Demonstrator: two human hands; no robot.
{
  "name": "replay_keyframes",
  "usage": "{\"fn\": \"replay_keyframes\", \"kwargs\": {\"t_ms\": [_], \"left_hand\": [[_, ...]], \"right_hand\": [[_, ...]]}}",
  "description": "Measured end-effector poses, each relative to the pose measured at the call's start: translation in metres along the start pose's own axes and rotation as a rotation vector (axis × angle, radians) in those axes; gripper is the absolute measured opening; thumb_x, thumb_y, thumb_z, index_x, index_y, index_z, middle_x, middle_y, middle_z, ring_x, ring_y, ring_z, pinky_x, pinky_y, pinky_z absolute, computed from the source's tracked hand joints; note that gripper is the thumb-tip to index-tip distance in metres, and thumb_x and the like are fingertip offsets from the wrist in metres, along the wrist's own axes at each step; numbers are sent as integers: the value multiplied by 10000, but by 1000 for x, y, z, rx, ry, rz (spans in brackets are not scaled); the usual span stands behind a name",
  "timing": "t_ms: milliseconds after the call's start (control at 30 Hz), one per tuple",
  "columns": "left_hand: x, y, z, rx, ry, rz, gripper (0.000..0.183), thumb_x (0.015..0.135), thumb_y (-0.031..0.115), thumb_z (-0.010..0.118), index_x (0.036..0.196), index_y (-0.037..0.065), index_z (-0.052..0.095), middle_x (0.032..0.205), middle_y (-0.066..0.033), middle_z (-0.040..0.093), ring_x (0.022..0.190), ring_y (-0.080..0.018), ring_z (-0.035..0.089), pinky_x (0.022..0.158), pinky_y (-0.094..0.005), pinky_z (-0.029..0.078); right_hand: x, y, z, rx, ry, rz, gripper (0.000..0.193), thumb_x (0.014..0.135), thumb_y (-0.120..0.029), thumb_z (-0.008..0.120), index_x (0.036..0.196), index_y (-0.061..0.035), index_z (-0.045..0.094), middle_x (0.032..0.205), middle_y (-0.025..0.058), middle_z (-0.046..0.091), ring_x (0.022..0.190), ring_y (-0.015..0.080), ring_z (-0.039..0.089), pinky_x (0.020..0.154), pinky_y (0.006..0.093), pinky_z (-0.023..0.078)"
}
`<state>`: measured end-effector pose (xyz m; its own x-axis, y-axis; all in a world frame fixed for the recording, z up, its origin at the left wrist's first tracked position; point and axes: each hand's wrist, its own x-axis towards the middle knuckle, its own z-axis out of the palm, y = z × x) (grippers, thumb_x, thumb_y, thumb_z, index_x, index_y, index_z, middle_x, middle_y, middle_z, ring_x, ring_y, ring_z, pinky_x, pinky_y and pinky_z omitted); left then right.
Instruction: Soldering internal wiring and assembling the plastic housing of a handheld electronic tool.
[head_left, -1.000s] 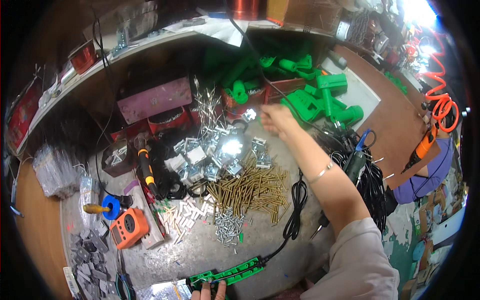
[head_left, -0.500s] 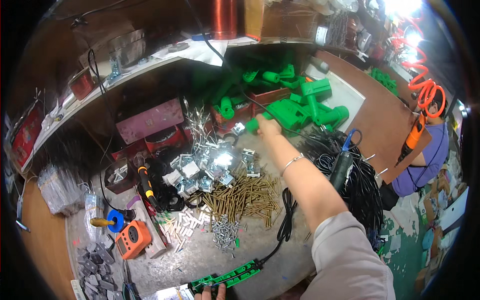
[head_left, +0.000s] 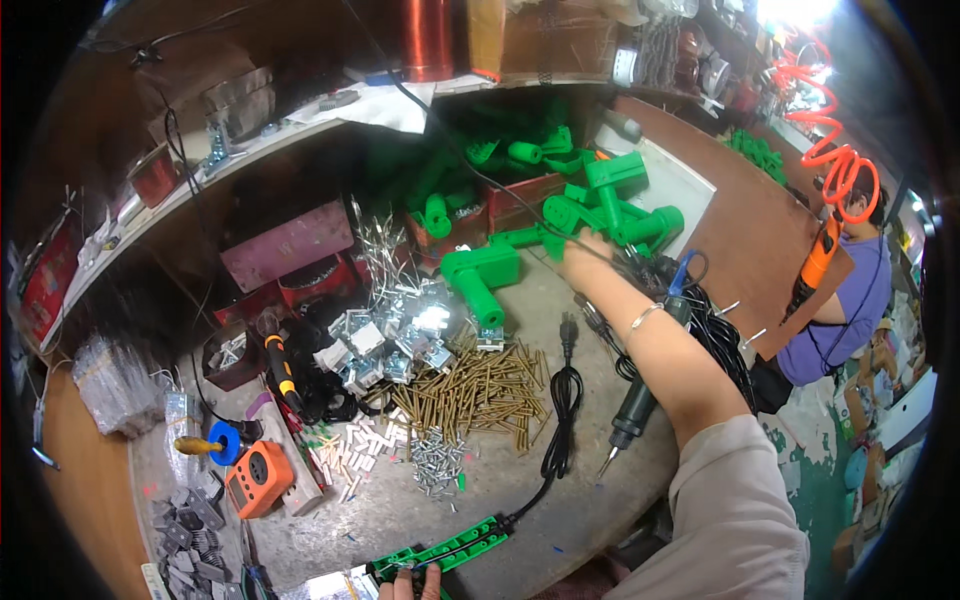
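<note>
- Hands rest well apart: my right hand (head_left: 588, 258) reaches out to the green plastic heap (head_left: 618, 185) at the far side, its fingers bent and partly lost against the green, so I can't tell whether they grip a piece or only touch one.
- Only a few fingers of my left hand (head_left: 408, 583) show at the lower edge, laid on the near end of the green casing half (head_left: 475, 550); I can't tell how far open that hand is.
- A black cable (head_left: 550, 465) leaves the far end of this casing and runs up the table in a tied coil to its plug (head_left: 569, 335).
- A green pistol-shaped housing (head_left: 482, 272) lies left of my right hand, beside the metal brackets (head_left: 395, 345).
- Around the middle of the grey table (head_left: 590, 515) I have long brass-coloured screws (head_left: 480, 395), small silver screws (head_left: 435, 465) and white pieces (head_left: 360, 450).
- An orange meter (head_left: 258, 480) sits to the left; a dark power screwdriver (head_left: 637, 410) lies below my right forearm.
- Beyond the table's right side, an orange tool (head_left: 820, 262) hangs from a red coiled hose (head_left: 820, 150), near a person in purple (head_left: 845, 310).
</note>
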<state>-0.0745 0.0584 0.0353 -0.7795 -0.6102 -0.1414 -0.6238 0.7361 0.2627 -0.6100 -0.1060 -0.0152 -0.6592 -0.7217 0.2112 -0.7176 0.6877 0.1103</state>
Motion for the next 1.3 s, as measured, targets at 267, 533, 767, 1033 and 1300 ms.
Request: {"fn": "replay_keyframes", "kwargs": {"t_ms": [267,533,767,1033,1300], "left_hand": [[2,-3,-2,-28,45,99,833,706,351,805,1384,-2,475,1156,-198,512,1010,-332,555,712,-390,543],[-3,-3,1,-14,89,43,855,689,348,808,1386,-10,467,1147,-189,500,990,-323,546,673,-376,542],[2,-11,6,-6,57,95,848,675,448,801,1353,20,527,1142,-196,535,951,-319,566,620,-382,556],[8,-9,-3,-18,21,69,875,628,340,834,1376,28,504,1168,-191,522,946,-300,564,652,-356,551],[10,-11,2,-87,51,66,921,613,320,839,1403,24,472,1091,-149,514,939,-277,546,659,-346,533]], "right_hand": [[50,78,-20,763,260,389,306,800,-339,726,952,-84,654,1023,213,682,975,344,654,891,443,506],[-127,3,-197,16,-4,-754,176,722,-66,618,890,-101,655,997,141,623,1100,332,552,981,445,439],[-218,-23,-107,75,92,-1088,607,754,-49,601,1353,-79,515,1319,164,560,1265,348,495,1017,486,427],[-172,-7,-69,190,13,-770,578,693,2,671,1262,-11,570,1171,188,572,1113,382,539,964,438,460],[-179,-2,-79,309,359,-734,404,748,-39,614,1150,-3,602,1061,184,606,991,362,593,878,419,489]]}}
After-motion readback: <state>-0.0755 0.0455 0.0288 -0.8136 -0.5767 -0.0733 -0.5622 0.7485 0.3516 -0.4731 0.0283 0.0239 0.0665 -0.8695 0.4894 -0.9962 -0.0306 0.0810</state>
